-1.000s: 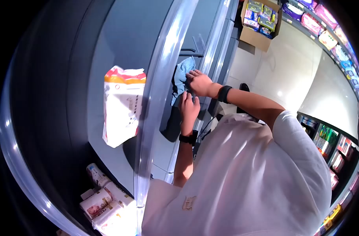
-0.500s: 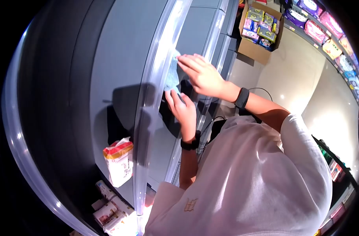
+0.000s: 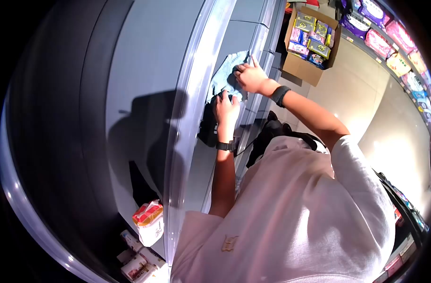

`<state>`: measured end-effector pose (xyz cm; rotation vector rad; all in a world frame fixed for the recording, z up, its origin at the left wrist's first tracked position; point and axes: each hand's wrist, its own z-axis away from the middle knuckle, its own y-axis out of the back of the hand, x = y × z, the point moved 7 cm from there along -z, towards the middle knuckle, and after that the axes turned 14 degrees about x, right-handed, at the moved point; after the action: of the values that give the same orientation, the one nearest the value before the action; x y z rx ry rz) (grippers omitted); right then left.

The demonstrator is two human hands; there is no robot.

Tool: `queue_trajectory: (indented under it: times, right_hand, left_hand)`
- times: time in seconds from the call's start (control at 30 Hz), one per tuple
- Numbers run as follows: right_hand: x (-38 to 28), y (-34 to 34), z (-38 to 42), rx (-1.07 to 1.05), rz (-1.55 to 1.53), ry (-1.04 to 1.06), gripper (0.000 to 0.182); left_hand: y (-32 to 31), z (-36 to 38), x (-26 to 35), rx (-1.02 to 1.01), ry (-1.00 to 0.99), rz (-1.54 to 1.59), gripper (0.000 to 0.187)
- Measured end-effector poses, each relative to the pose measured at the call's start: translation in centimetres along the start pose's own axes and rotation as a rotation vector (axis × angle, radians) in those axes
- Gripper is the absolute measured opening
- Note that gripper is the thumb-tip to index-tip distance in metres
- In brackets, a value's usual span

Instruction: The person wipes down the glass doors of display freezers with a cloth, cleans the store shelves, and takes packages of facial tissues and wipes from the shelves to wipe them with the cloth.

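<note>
The pale blue cloth [image 3: 228, 68] lies on the grey shelf [image 3: 241, 35], upper middle of the frame. The left hand [image 3: 227, 111] bends its fingers at the cloth's lower edge; the right hand [image 3: 253, 78] curls over its right side (one finger sticks up). I cannot tell whether either grips. Flat fingers and even pressure should keep the cloth from bunching.
</note>
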<state>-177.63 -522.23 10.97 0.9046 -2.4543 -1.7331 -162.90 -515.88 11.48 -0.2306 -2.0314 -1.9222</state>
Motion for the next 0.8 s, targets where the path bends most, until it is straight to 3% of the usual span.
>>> queue_trajectory:
  times: [0.03, 0.1, 0.27, 0.37, 0.43, 0.47, 0.57, 0.73, 0.8]
  right_hand:
    - [1.4, -0.6, -0.8, -0.166, 0.099, -0.036, 0.039]
    - [4.2, -1.1, -2.3, -0.050, 0.104, -0.090, 0.039]
    - [5.9, -1.9, -7.2, -0.176, 0.057, -0.186, 0.040]
    - [4.6, -2.8, -6.7, -0.099, 0.043, -0.057, 0.044]
    - [5.1, -2.2, -5.5, -0.099, -0.028, -0.004, 0.046]
    - [5.9, -2.3, -5.2, -0.131, -0.051, 0.026, 0.046]
    - [8.5, -1.1, -5.5, -0.187, -0.087, 0.069, 0.044]
    - [15.1, -0.1, -7.8, -0.158, 0.020, 0.113, 0.047]
    - [18.3, -0.5, -9.5, -0.142, 0.024, 0.091, 0.050]
  left_hand:
    - [-0.1, -0.4, -0.1, -0.008, -0.002, -0.001, 0.059]
    - [-0.4, -1.7, 1.0, -0.006, -0.065, -0.048, 0.059]
    - [-1.8, -3.8, 4.7, -0.088, -0.057, -0.148, 0.060]
    - [-1.2, -5.5, 5.5, -0.093, 0.146, 0.035, 0.078]
    - [-0.6, -6.6, 5.7, -0.195, 0.357, 0.057, 0.077]
    - [-1.6, -7.9, 4.4, -0.155, 0.365, 0.125, 0.078]
    - [-3.4, -12.1, 1.9, 0.123, 0.309, 0.103, 0.080]
    - [-4.8, -13.0, 8.3, 0.250, 0.135, 0.209, 0.069]
    - [-6.4, -12.5, 11.3, 0.300, -0.023, 0.087, 0.066]
